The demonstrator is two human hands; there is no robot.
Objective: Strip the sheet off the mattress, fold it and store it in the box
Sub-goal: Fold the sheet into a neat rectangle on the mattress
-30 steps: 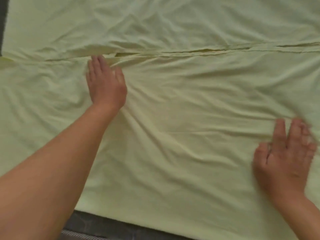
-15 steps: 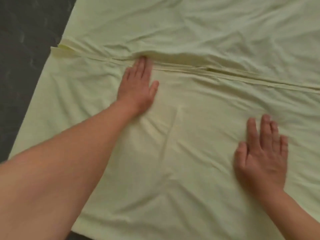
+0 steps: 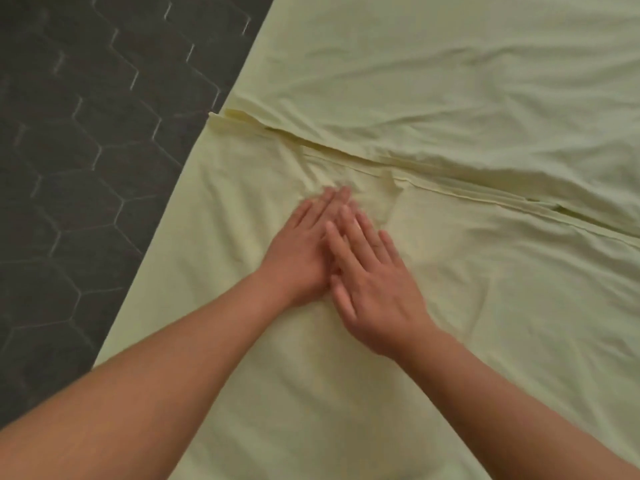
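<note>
Head view, looking down past my bare forearms: the sheet is a pale yellow-green cloth, soft and matte, spread flat and filling most of the frame from the middle to the right. It lies doubled over on itself, and a long hemmed edge runs as a slightly raised ridge slantwise from the upper left down to the right border, with thin layers showing along it. At its left end the layers fan out into a small stacked corner. Loose, shallow creases ripple over the upper part, and finer wrinkles bunch just ahead of my fingertips. My left hand lies palm down on the cloth, fingers straight and close together, gripping nothing; its tips are blurred. My right hand is also flat and unclenched, fingers extended, pressed on the sheet just beside the left and overlapping its thumb side. Both hands sit below the hemmed ridge, near the sheet's left border. To the left, the mattress shows bare: dark grey, quilted, stitched in a hexagon pattern of pale thread, its surface gently padded.
</note>
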